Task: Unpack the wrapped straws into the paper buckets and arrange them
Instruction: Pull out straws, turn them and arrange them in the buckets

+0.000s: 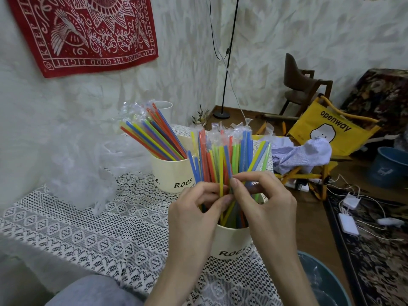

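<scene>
L hand & R hand, fingers curled, both pinch straws standing in near bucket on table; far bucket already filled. Risk: tugging sideways tips bucket, straws spill.

The red wall cloth carries "KEEP FIGHTING THE GOOD FIGHT" along its border — upside down. The far paper bucket shows "Roes"; the near paper bucket shows "Roe" — partly hidden. The yellow chair back reads "openway".
</scene>
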